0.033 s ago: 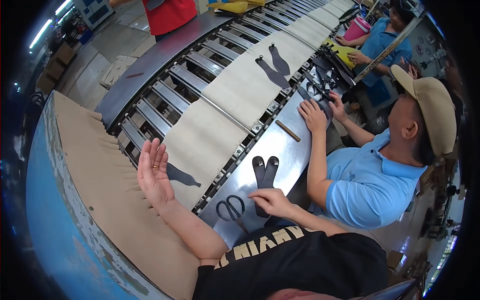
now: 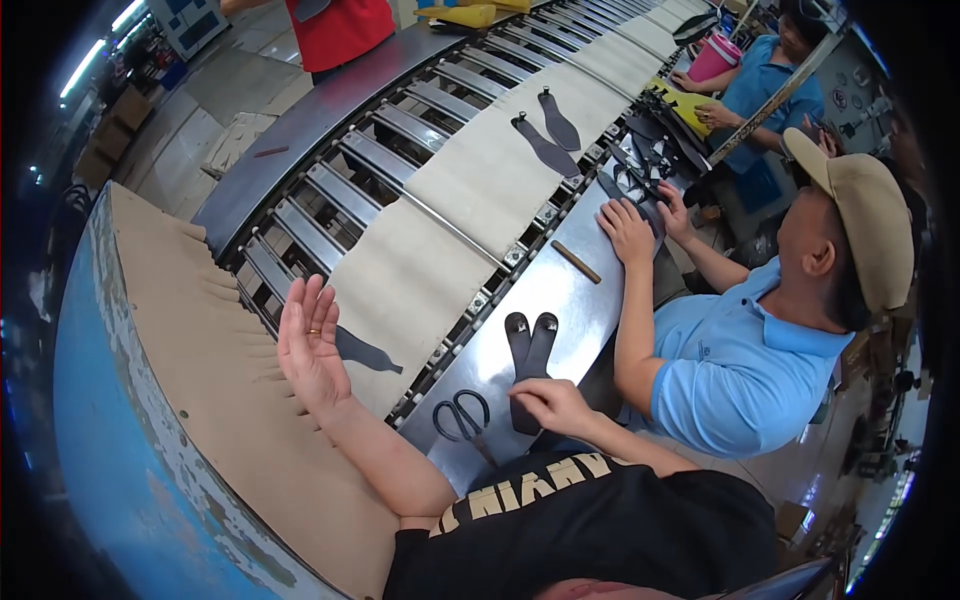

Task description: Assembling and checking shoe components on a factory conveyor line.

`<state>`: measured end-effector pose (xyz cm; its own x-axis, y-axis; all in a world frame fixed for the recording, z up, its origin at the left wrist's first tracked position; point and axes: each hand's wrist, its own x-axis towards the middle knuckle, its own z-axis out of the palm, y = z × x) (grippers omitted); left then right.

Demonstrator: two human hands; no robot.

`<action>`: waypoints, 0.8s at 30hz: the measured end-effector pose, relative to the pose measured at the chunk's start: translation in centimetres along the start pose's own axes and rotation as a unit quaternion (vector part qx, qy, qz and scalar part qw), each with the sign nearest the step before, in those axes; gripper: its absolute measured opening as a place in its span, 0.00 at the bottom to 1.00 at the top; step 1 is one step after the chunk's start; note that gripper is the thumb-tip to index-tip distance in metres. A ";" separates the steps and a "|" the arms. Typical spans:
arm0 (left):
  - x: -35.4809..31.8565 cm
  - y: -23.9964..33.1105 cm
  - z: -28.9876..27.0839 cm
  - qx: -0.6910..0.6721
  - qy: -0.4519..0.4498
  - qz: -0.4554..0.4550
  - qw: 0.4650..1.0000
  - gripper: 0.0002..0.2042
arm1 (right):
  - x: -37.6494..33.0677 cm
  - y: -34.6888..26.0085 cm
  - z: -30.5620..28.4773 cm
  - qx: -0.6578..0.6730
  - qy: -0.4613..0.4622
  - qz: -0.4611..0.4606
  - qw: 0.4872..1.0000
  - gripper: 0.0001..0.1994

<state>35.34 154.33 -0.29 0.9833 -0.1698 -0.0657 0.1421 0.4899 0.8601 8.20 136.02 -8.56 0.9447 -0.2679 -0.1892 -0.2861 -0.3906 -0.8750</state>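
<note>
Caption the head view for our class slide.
Left hand open near a cream conveyor belt; right hand by overlapping dark insoles and scissors.

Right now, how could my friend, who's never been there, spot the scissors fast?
Find the slatted conveyor, then the metal ledge along its right side. The scissors lie on that ledge, left of the camera wearer's right hand; unlike the dark sole-shaped pieces nearby, they have two open loop handles.

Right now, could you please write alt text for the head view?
A person's open left hand hovers by a conveyor; the curled right hand is over two dark sole-shaped pieces near scissors. A co-worker is at right.
</note>
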 end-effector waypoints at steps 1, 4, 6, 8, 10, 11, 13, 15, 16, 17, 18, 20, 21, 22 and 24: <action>-0.2 -0.3 0.1 0.000 0.005 -0.009 1.000 0.20 | -1.2 0.6 -0.6 -0.008 0.003 0.049 0.999 0.07; -0.7 -2.1 2.3 0.007 0.006 -0.027 1.000 0.17 | -4.1 3.4 -2.0 -0.075 0.052 0.088 0.992 0.07; -1.7 -4.8 4.5 0.025 -0.016 -0.064 0.997 0.10 | -5.7 5.8 -2.5 -0.165 0.110 0.071 0.978 0.08; -3.8 -7.7 6.7 0.023 -0.076 -0.101 0.992 0.07 | -5.8 7.7 -2.2 -0.220 0.153 0.054 0.962 0.14; -7.3 -9.4 8.4 0.101 -0.116 -0.115 0.981 0.10 | -5.8 10.3 -1.5 -0.265 0.159 0.065 0.949 0.18; -8.8 -10.2 8.2 0.121 -0.152 -0.150 0.969 0.10 | -6.0 11.6 -1.2 -0.266 0.148 0.086 0.948 0.19; -11.7 -9.9 7.0 0.154 -0.227 -0.204 0.940 0.11 | -5.6 11.2 -0.7 -0.300 0.090 0.095 0.945 0.19; -13.9 -8.4 6.4 0.188 -0.256 -0.237 0.918 0.09 | -5.7 11.2 -0.3 -0.319 0.064 0.115 0.939 0.22; -14.6 -8.0 5.2 0.206 -0.278 -0.242 0.906 0.08 | -5.6 10.8 -0.3 -0.319 0.076 0.114 0.938 0.22; -15.0 -7.1 4.6 0.214 -0.311 -0.239 0.895 0.08 | -5.6 10.7 -0.4 -0.328 0.043 0.129 0.935 0.23; -15.3 -6.0 4.3 0.226 -0.325 -0.257 0.882 0.08 | -5.5 10.6 -0.5 -0.335 0.008 0.142 0.931 0.24; -15.8 -3.7 4.2 0.240 -0.318 -0.271 0.876 0.07 | -5.9 10.9 0.0 -0.330 0.009 0.153 0.932 0.27; -16.1 -2.7 3.6 0.258 -0.305 -0.264 0.878 0.07 | -6.0 10.5 0.3 -0.328 0.008 0.151 0.933 0.28; -16.3 -2.2 3.2 0.256 -0.310 -0.257 0.879 0.07 | -6.0 10.2 0.1 -0.331 0.015 0.148 0.932 0.28; -16.5 -1.6 2.5 0.275 -0.297 -0.163 0.900 0.06 | -5.7 9.6 -0.3 -0.321 -0.031 0.192 0.927 0.32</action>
<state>18.60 154.24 0.64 0.6416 -0.7355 -0.2178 0.1734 -0.1376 0.9752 0.03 133.50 -15.79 0.7545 -0.4528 -0.4751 -0.6214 -0.7257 -0.2952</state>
